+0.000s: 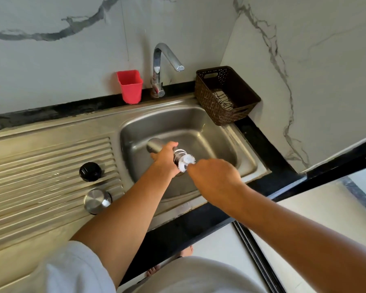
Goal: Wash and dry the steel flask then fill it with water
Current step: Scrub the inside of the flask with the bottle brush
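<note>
RISK: flask [154,145] could slip from a wet one-hand grip into the sink [230,142]; the brush [186,162] may flick suds | LEFT HAND [166,157]: fingers curled round flask near neck, flask lying sideways over the basin | RIGHT HAND [213,176]: closed round hidden brush handle, bristles at flask mouth

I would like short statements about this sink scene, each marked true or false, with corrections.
1. The left hand grips the steel flask over the sink. True.
2. Water runs from the tap. False: no stream shows.
3. The black cap is on the flask. False: it lies on the drainboard.
4. The right hand holds a brush with white bristles at the flask's mouth. True.
5. The red cup stands right of the tap. False: it stands left of it.
</note>
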